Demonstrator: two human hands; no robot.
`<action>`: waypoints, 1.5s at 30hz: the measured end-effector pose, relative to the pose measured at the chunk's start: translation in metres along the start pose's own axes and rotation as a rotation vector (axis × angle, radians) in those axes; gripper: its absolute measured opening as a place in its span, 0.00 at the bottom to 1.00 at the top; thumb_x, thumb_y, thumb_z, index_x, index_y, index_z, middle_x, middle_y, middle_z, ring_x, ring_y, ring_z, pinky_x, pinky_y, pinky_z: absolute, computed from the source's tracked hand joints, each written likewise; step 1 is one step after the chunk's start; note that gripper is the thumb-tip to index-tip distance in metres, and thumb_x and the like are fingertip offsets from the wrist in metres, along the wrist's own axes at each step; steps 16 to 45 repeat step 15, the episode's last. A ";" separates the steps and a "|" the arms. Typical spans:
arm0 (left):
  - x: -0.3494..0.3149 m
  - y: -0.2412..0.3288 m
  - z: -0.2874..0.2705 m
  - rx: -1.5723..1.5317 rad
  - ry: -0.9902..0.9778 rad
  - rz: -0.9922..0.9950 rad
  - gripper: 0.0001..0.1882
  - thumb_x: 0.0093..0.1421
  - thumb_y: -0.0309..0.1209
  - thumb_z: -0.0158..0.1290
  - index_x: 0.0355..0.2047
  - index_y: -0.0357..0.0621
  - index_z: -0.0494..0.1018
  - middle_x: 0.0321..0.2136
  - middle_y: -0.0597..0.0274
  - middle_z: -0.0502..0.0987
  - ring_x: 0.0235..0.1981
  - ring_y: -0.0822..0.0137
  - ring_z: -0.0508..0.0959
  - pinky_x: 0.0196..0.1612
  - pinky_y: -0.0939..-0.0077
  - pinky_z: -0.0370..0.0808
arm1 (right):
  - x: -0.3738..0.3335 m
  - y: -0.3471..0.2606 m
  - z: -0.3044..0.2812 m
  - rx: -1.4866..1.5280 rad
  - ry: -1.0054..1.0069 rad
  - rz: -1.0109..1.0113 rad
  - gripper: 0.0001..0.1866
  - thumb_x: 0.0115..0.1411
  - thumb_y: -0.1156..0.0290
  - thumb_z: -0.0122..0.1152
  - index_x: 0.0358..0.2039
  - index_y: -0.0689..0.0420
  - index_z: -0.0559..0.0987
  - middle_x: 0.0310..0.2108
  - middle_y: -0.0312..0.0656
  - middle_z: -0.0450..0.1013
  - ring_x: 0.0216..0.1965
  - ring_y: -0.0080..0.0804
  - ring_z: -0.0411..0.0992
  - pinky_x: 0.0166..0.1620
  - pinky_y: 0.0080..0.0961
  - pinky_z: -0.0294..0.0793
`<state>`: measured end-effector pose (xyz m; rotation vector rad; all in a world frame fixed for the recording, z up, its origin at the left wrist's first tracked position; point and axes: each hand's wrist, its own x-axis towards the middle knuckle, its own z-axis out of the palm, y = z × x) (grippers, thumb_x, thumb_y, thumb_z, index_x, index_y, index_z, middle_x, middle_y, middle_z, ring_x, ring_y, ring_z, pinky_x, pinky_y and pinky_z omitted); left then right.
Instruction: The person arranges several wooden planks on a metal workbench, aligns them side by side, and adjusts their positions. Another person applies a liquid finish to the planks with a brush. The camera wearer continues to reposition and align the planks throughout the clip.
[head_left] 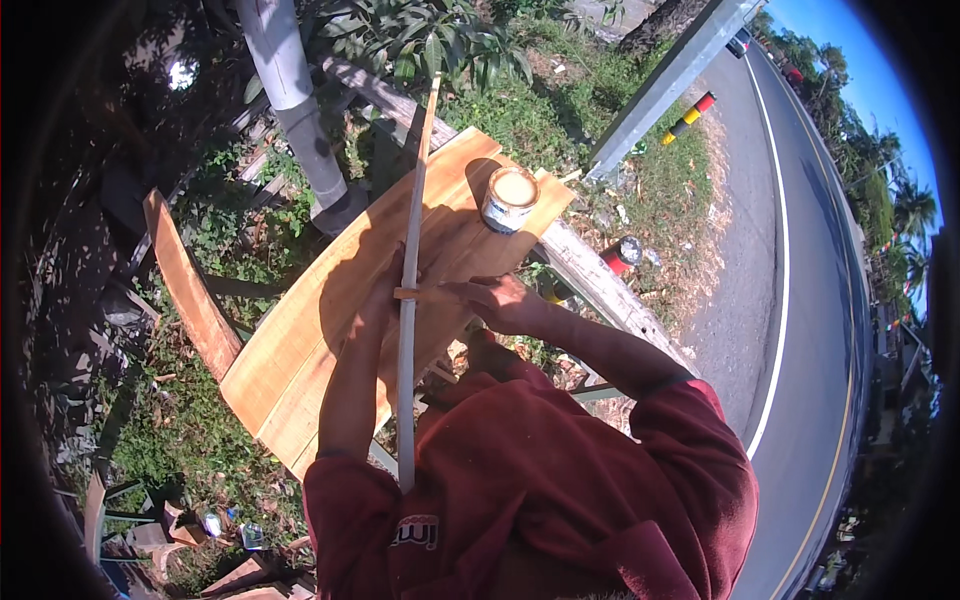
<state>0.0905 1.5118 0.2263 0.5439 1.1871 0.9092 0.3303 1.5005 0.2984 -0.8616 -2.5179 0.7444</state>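
Note:
A long, thin wooden strip (407, 350) runs from near my chest out past the far edge of a wide wooden board (300, 350). My left hand (388, 290) is closed on the strip about midway; the strip hides part of its fingers. In a pinch, my right hand (503, 304) holds a small flat tan piece, like a spatula (425, 294), whose end lies across the strip beside my left hand. Farther off on the board stands an open round can (508, 200), filled near its rim with a pale tan substance.
A weathered timber rail (600, 275) passes under the board. A curved wooden slab (190, 290) leans at the left, and cut wood scraps (165, 540) lie lower left. Beyond are a pole (280, 70), a metal post (665, 85), a striped marker post (688, 118) and a road (800, 250).

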 end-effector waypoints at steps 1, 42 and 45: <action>-0.015 0.008 0.014 -0.026 0.032 0.067 0.29 0.68 0.56 0.40 0.41 0.39 0.73 0.23 0.60 0.76 0.19 0.69 0.76 0.24 0.74 0.78 | -0.006 -0.006 0.002 0.170 0.040 0.096 0.27 0.57 0.77 0.59 0.59 0.55 0.68 0.36 0.46 0.75 0.36 0.44 0.77 0.40 0.34 0.77; 0.022 0.004 -0.024 -0.016 -0.038 -0.060 0.38 0.59 0.70 0.43 0.34 0.43 0.74 0.21 0.57 0.74 0.24 0.64 0.77 0.29 0.71 0.78 | 0.033 -0.073 0.025 0.292 -0.415 -0.486 0.21 0.62 0.66 0.58 0.55 0.51 0.72 0.44 0.42 0.74 0.39 0.41 0.78 0.38 0.33 0.80; 0.022 0.004 -0.024 -0.016 -0.038 -0.060 0.38 0.59 0.70 0.43 0.34 0.43 0.74 0.21 0.57 0.74 0.24 0.64 0.77 0.29 0.71 0.78 | 0.033 -0.073 0.025 0.292 -0.415 -0.486 0.21 0.62 0.66 0.58 0.55 0.51 0.72 0.44 0.42 0.74 0.39 0.41 0.78 0.38 0.33 0.80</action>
